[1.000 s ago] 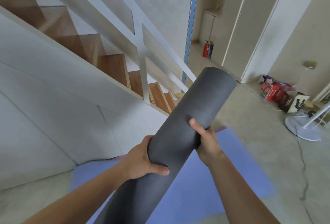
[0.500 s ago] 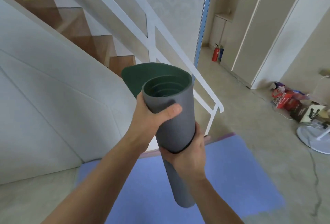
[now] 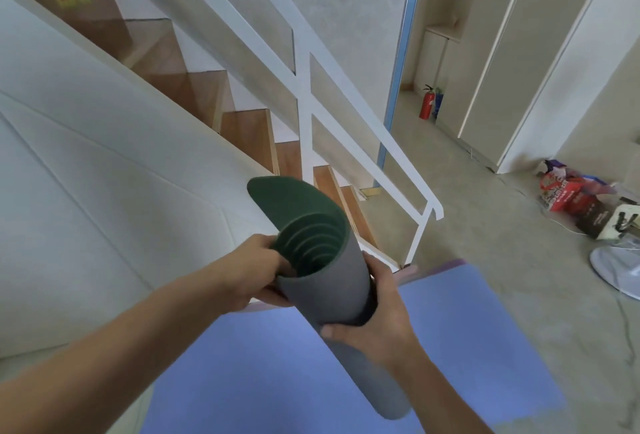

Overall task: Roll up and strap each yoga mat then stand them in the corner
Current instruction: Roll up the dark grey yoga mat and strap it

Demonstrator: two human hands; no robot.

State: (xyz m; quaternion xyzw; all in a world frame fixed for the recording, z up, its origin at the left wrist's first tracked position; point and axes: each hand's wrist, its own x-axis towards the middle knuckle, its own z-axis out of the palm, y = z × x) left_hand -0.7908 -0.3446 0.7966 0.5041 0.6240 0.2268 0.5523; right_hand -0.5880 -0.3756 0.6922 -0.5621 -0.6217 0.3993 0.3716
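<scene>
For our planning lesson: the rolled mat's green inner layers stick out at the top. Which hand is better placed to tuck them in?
Left, probably. The left hand sits at the top rim of the mat, beside the green layers; the right hand has its grip round the middle, steadying it.

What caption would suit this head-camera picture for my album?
Left hand and right hand grip a rolled grey mat over a blue mat on the floor.

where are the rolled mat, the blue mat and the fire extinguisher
rolled mat (image 3: 329, 295): head view, grey outer wall of the roll
blue mat (image 3: 478, 347): head view, bare flat part on the right
fire extinguisher (image 3: 426, 106): head view, red body
</scene>
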